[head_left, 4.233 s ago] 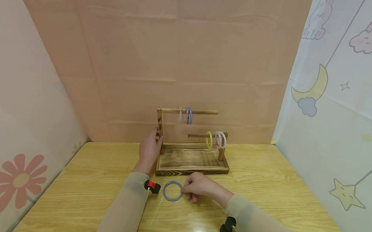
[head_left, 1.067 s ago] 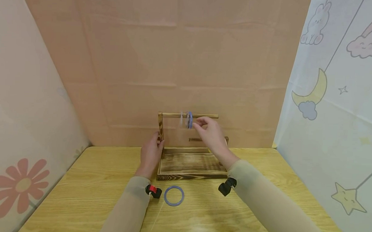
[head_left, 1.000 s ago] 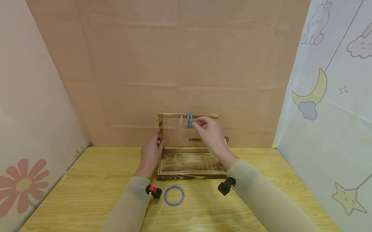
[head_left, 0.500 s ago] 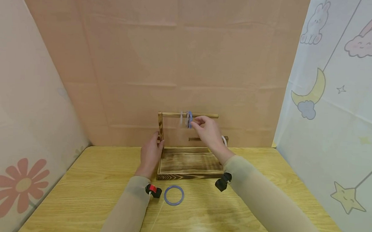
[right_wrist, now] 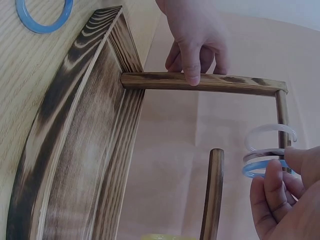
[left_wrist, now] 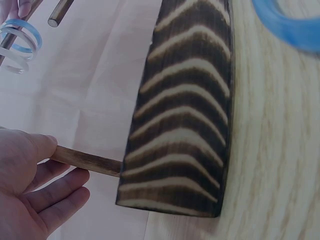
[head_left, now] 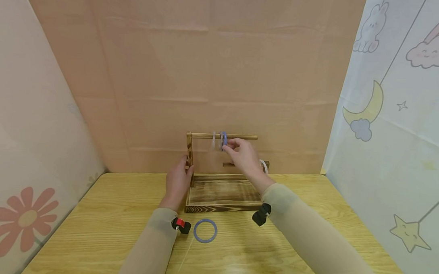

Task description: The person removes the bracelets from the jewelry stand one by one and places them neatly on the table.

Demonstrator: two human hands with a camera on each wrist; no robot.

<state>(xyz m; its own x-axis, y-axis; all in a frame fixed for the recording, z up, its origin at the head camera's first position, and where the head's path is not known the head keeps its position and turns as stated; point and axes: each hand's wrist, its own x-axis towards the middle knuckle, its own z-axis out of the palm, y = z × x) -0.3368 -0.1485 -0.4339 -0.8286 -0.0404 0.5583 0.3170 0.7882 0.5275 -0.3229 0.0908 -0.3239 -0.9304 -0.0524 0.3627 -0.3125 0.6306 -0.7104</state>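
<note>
A dark-grained wooden bangle rack (head_left: pixel 224 209) stands on the table. My left hand (head_left: pixel 178 180) grips its tall left post (right_wrist: pixel 240 85), thumb on one side and fingers behind. On the upper bar (head_left: pixel 243 136) hang a blue bangle (right_wrist: pixel 250 169), a greyish-purple one (right_wrist: pixel 262 154) and a clear whitish one (right_wrist: pixel 270 128). My right hand (head_left: pixel 244 156) pinches the blue bangle between thumb and fingers; its fingertips partly cover the bangle. A second blue bangle (head_left: pixel 205 242) lies flat on the table before the rack.
The lower bar (head_left: pixel 228 164) carries a white bangle (head_left: pixel 265 167) and a yellow bangle (right_wrist: pixel 167 237), partly hidden by the right hand and arm. Behind the rack hangs a tan backdrop (head_left: pixel 214 72); printed white panels (head_left: pixel 390 139) stand at both sides.
My right hand has left the bangle on the table and risen to the upper bar. Lately it has shifted slightly left onto the hanging blue bangle. The left hand keeps its hold.
</note>
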